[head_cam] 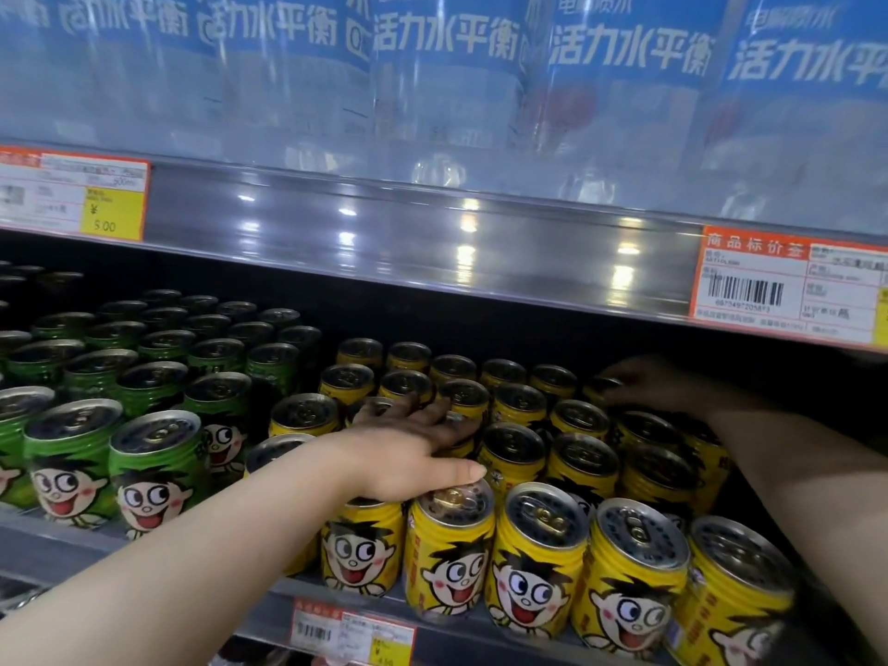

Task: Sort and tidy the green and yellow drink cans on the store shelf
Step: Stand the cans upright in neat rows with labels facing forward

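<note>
Green cans (pixel 154 463) with a cartoon face fill the left of the lower shelf in several rows. Yellow cans (pixel 533 564) with the same face fill the right side. My left hand (pixel 413 449) lies flat over the tops of yellow cans near the front, fingers spread and reaching back, thumb on a front can's lid. My right hand (pixel 644 382) reaches deep into the shadow at the back right, its fingers curled on the top of a yellow can (pixel 600 384) in a rear row. A dark gap (pixel 262 401) separates the two colours.
The upper shelf's metal edge (pixel 408 233) hangs low over the cans, with price tags at left (pixel 72 199) and right (pixel 788 286). Large blue-labelled water bottles (pixel 447 88) stand above. The lower shelf's front rail (pixel 269 612) carries another price tag (pixel 353 634).
</note>
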Demonstrator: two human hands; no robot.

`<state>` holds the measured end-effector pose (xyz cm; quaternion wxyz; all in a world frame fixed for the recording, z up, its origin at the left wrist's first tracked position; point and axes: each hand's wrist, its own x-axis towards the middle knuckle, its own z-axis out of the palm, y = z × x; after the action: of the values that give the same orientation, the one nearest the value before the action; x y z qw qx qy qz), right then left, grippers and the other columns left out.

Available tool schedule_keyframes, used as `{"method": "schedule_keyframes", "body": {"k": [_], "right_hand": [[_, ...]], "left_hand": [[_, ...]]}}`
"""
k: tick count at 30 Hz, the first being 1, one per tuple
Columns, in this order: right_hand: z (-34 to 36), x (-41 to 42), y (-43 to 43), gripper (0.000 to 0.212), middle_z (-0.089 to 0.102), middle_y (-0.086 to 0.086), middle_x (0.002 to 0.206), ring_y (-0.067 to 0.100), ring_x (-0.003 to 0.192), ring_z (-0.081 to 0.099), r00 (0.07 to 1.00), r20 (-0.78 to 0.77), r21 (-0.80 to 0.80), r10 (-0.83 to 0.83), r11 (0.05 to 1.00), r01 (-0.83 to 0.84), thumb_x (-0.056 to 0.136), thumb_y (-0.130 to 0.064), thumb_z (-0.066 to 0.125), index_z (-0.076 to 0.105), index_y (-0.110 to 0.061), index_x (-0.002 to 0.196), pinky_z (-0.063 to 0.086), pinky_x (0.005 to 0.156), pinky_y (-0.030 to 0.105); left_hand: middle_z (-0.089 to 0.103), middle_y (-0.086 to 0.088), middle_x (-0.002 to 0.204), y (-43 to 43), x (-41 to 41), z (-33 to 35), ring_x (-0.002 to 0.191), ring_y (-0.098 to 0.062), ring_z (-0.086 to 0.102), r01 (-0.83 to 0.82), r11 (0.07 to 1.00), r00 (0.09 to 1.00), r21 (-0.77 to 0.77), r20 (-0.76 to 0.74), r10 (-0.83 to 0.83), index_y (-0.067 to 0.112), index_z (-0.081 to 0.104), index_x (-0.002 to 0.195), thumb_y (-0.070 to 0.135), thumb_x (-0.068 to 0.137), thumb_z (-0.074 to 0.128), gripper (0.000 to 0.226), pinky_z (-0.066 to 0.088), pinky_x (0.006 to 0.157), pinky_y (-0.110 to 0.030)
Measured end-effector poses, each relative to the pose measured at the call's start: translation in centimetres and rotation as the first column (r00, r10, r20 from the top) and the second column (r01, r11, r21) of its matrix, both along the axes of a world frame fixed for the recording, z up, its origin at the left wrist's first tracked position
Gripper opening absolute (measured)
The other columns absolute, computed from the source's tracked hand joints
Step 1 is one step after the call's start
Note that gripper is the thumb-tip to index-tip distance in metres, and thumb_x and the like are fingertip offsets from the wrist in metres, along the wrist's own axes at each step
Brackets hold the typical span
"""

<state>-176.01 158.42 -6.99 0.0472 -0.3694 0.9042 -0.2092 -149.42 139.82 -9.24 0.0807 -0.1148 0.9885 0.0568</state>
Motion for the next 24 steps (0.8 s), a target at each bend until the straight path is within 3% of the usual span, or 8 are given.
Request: {"method": "schedule_keyframes", "body": {"k": [3, 6, 7, 11, 15, 18, 20, 24], "right_hand": [[0.3, -1.3, 2.0, 0.031, 0.057, 0.032, 0.12, 0.04, 0.107, 0.055, 0.987, -0.009, -0.065, -0.163, 0.985, 0.162, 0.097, -0.007, 0.043, 0.057, 0.016, 0.113, 0.042, 0.07, 0.019], [-0.3, -1.2, 3.7, 0.033, 0.057, 0.022, 0.123, 0.024, 0.098, 0.052, 0.978, 0.044, 0.07, -0.202, 0.978, 0.199, 0.099, -0.012, 0.039, 0.057, 0.007, 0.118, 0.034, 0.058, 0.006], [-0.4, -1.2, 4.0, 0.032, 0.057, 0.022, 0.124, 0.026, 0.102, 0.054, 0.979, 0.048, 0.101, -0.198, 0.976, 0.193, 0.099, -0.012, 0.039, 0.056, 0.006, 0.12, 0.034, 0.059, 0.004], [-0.4, -0.5, 4.8, 0.036, 0.05, 0.017, 0.136, 0.03, 0.123, 0.048, 0.981, 0.027, 0.129, -0.192, 0.974, 0.187, 0.1, -0.015, 0.038, 0.048, -0.005, 0.133, 0.037, 0.093, 0.022], [0.6, 1.1, 4.8, 0.04, 0.052, 0.016, 0.126, 0.026, 0.112, 0.05, 0.968, -0.02, 0.152, -0.248, 0.957, 0.248, 0.096, -0.021, 0.05, 0.047, -0.002, 0.131, 0.036, 0.07, 0.018], [0.9, 2.1, 4.9, 0.03, 0.054, 0.01, 0.115, 0.016, 0.097, 0.048, 0.979, -0.002, 0.237, -0.203, 0.951, 0.198, 0.096, -0.015, 0.049, 0.055, -0.001, 0.121, 0.03, 0.048, 0.0], [1.0, 2.5, 5.3, 0.029, 0.056, 0.01, 0.121, 0.022, 0.106, 0.053, 0.976, -0.008, 0.256, -0.219, 0.943, 0.214, 0.096, -0.014, 0.049, 0.056, -0.001, 0.12, 0.034, 0.056, 0.004], [0.9, 3.0, 5.7, 0.034, 0.05, 0.012, 0.136, 0.024, 0.124, 0.046, 0.972, 0.023, 0.287, -0.232, 0.933, 0.216, 0.098, -0.018, 0.045, 0.051, -0.008, 0.13, 0.037, 0.093, 0.023]], "left_hand": [[-0.011, 0.01, 0.158, -0.1, -0.1, -0.1, 0.144, -0.023, -0.016, 0.0, 1.0, 1.0, -0.002, 0.002, 0.0, 0.051, 0.001, 0.143, 0.068, 0.088, 0.021, 0.062, -0.005, 0.114, -0.058], [-0.011, 0.01, 0.158, 0.0, -0.1, -0.1, 0.144, -0.022, -0.016, -0.001, 1.0, 1.0, -0.003, 0.008, 0.001, 0.051, 0.0, 0.143, 0.068, 0.088, 0.021, 0.062, -0.005, 0.114, -0.057], [-0.012, 0.01, 0.158, 0.0, -0.1, -0.1, 0.144, -0.022, -0.016, -0.001, 1.0, 1.0, -0.005, 0.007, 0.001, 0.052, 0.0, 0.143, 0.068, 0.088, 0.021, 0.062, -0.005, 0.114, -0.057], [-0.012, 0.01, 0.157, -0.1, -0.1, -0.1, 0.144, -0.022, -0.017, -0.003, 1.0, 1.0, -0.002, 0.006, 0.003, 0.052, 0.0, 0.143, 0.069, 0.087, 0.021, 0.062, -0.007, 0.114, -0.057], [-0.013, 0.011, 0.157, -0.2, -0.2, -0.1, 0.144, -0.022, -0.018, -0.001, 1.0, 1.0, -0.001, 0.009, 0.001, 0.052, -0.001, 0.143, 0.069, 0.087, 0.02, 0.062, -0.007, 0.114, -0.056], [-0.014, 0.011, 0.157, -0.2, -0.2, -0.2, 0.144, -0.022, -0.017, -0.001, 1.0, 1.0, 0.0, 0.01, 0.001, 0.052, -0.001, 0.142, 0.07, 0.086, 0.02, 0.063, -0.007, 0.114, -0.056], [-0.014, 0.01, 0.157, -0.2, -0.2, -0.2, 0.144, -0.022, -0.017, 0.003, 1.0, 1.0, -0.003, 0.008, -0.003, 0.052, -0.001, 0.142, 0.07, 0.086, 0.019, 0.062, -0.006, 0.114, -0.056], [-0.013, 0.01, 0.157, -0.1, -0.1, -0.1, 0.144, -0.023, -0.016, 0.006, 1.0, 1.0, -0.003, 0.008, -0.006, 0.052, -0.001, 0.143, 0.07, 0.087, 0.019, 0.062, -0.006, 0.114, -0.056]]}}
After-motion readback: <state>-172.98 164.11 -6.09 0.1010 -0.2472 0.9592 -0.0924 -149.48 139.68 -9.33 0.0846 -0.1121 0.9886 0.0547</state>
